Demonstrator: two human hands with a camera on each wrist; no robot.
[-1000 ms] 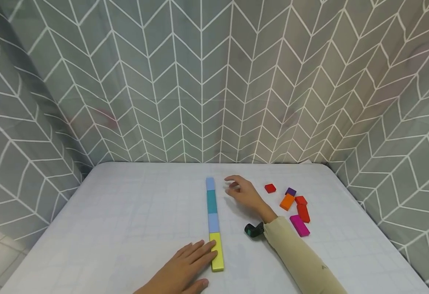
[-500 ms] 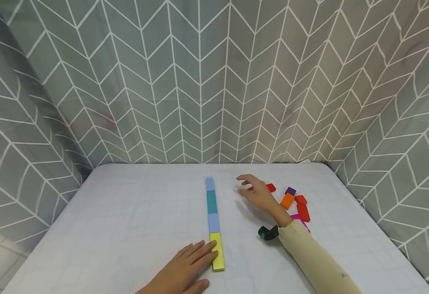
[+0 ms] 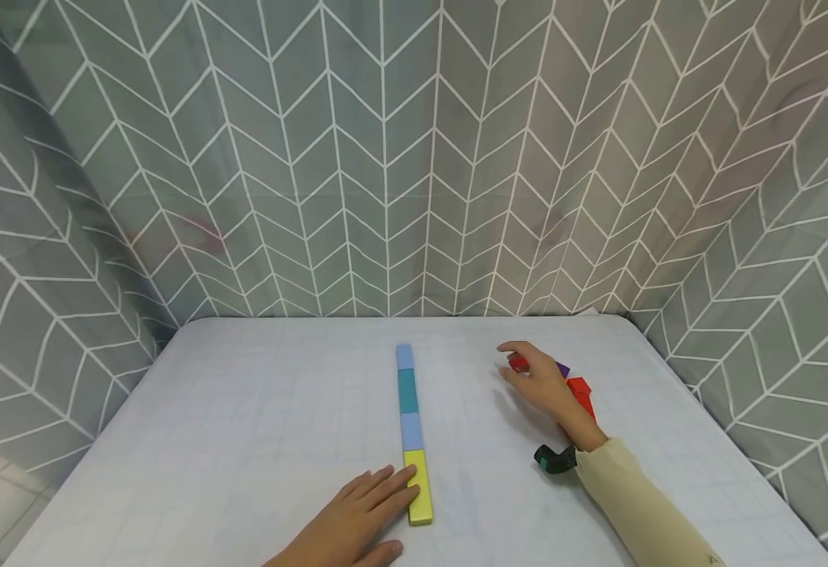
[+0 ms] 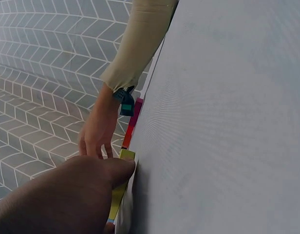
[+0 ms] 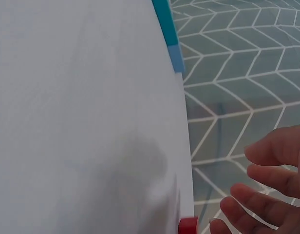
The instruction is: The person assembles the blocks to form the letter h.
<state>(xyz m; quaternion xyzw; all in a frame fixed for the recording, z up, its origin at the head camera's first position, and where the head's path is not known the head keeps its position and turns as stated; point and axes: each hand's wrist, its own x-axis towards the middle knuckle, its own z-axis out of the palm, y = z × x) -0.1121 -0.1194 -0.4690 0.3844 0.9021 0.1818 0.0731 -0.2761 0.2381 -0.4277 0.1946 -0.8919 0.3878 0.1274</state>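
Observation:
A straight row runs away from me on the white table: a yellow block point(image 3: 421, 504), a light blue block point(image 3: 411, 431), a teal block point(image 3: 407, 391) and another light blue block point(image 3: 404, 357). My left hand point(image 3: 357, 516) lies with straight fingers, their tips on the yellow block's left side. To the right, my right hand point(image 3: 540, 384) hovers above the table, fingers loosely bent and apart, holding nothing. A small red block point(image 3: 518, 362) shows between its thumb and fingers; in the right wrist view that red block point(image 5: 188, 225) lies below the fingertips, apart from them.
Partly behind the right hand lie a purple block point(image 3: 562, 368) and red blocks point(image 3: 580, 388). A magenta block point(image 4: 136, 109) shows in the left wrist view. The black wrist camera point(image 3: 554, 459) sits at the right cuff. A patterned curtain point(image 3: 414, 157) encloses the table point(image 3: 279, 394).
My right hand has moved rightward, away from the row, to over the small red block, now covering the orange and magenta blocks in the head view. The left hand has stayed still.

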